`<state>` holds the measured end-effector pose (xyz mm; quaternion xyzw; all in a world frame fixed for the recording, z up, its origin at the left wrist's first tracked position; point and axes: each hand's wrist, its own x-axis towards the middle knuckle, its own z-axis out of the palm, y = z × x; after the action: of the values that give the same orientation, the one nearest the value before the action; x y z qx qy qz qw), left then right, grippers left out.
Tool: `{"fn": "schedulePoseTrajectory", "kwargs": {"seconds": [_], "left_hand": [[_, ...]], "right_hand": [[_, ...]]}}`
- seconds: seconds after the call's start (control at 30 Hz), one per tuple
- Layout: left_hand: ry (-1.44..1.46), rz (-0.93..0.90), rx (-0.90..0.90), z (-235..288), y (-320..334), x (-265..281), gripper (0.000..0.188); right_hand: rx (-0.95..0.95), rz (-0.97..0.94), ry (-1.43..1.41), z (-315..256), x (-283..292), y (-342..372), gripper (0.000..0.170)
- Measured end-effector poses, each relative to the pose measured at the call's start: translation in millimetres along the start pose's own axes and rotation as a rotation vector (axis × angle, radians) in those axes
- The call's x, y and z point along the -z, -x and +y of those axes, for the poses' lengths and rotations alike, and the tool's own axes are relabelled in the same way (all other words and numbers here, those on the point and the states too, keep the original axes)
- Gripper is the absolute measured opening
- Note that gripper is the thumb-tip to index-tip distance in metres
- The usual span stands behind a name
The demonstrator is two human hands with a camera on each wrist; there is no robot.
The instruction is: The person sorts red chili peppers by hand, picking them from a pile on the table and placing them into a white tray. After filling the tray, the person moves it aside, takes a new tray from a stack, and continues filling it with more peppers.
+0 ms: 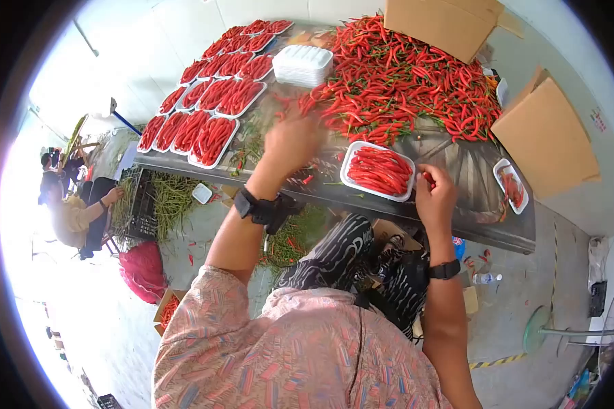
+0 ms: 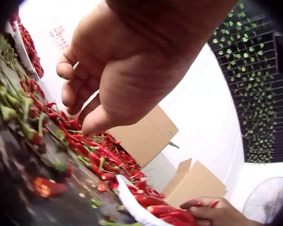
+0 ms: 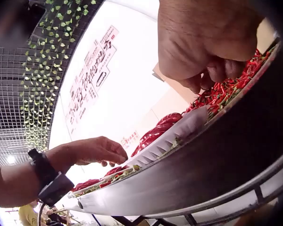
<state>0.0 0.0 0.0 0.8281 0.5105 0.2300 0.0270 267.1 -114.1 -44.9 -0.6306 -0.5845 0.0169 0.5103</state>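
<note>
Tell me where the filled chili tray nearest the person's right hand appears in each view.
Head: tray right of centre, beside the right hand.
Left wrist: tray at the bottom, near the middle.
Right wrist: tray near the centre.
Shared landmark: the loose chili pile.

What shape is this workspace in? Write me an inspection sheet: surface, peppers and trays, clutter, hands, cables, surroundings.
Surface: dark table, strewn with stems and pepper scraps.
Peppers and trays: front tray filled with red peppers; filled trays in rows on the left; spare trays stacked behind; loose heap at the back.
Clutter: cardboard box by the table's right end; bottle lying on the floor.
Left hand: above the table, fingers loosely bent, nothing seen in it.
Right hand: beside the front tray, holding red pepper.
Cables: one cord hanging from the left wrist's device.
Surroundings: seated person at far left; fan at right.
</note>
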Motion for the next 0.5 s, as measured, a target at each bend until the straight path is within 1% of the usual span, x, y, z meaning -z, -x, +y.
{"fn": "schedulePoseTrajectory", "kwargs": {"seconds": [0.07,0.17,0.2,0.23,0.27,0.3,0.37,0.4,0.43,0.5], "left_hand": [[-0.112,-0.131,0.156,-6,5,0,0.020],[-0.105,-0.117,0.154,-9,14,-3,0.016],[-0.099,-0.118,0.148,-8,18,-3,0.016],[0.005,-0.025,0.114,-8,22,-2,0.014],[0.108,0.069,0.077,-6,24,-1,0.013],[0.111,0.065,0.069,-1,28,2,0.013],[0.435,0.111,0.026,18,40,14,0.016],[0.603,0.037,0.088,35,50,19,0.016],[0.727,0.020,0.045,45,60,13,0.014],[0.780,-0.038,-0.048,69,77,9,0.013]], "right_hand": [[-0.025,-0.013,0.039,-6,2,7,0.013],[-0.015,-0.007,-0.067,-23,7,19,0.013],[0.017,0.005,-0.113,-28,8,22,0.013],[0.015,0.010,-0.108,-34,9,25,0.013],[-0.007,-0.026,-0.147,-41,10,28,0.013],[-0.032,-0.062,-0.185,-45,11,32,0.013],[-0.043,-0.081,-0.212,-49,9,40,0.012],[-0.167,-0.135,-0.372,-53,6,45,0.012],[-0.290,-0.189,-0.532,-56,3,49,0.012],[-0.303,-0.218,-0.555,-62,1,53,0.012]]}}
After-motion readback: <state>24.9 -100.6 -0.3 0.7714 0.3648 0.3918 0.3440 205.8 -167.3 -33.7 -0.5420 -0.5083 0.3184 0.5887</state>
